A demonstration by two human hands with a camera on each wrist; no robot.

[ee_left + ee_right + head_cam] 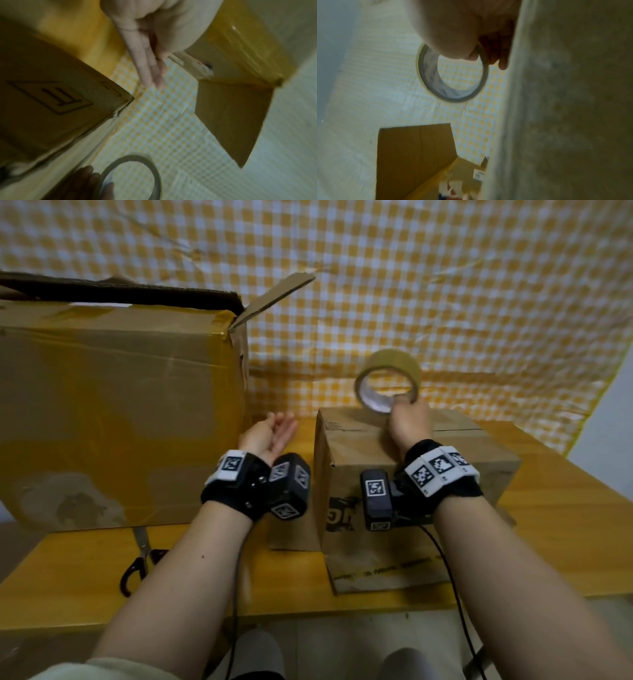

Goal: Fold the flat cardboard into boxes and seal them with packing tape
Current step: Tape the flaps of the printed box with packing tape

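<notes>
A small brown cardboard box (404,494) stands folded on the wooden table (565,529), right of centre. My right hand (409,419) grips a roll of tan packing tape (388,381) and holds it upright over the box's top, thumb through the core. The roll (453,75) shows as a ring under my fingers (503,63) in the right wrist view. My left hand (270,433) hovers palm-up between the two boxes, fingers (150,70) straight and holding nothing. The small box (51,115) and the tape roll (137,175) also appear in the left wrist view.
A large taped cardboard box (116,412) with a raised flap fills the table's left side. Black-handled scissors (140,556) lie by the front edge under my left forearm. A yellow checked cloth (445,285) hangs behind. Cables run from both wrist units.
</notes>
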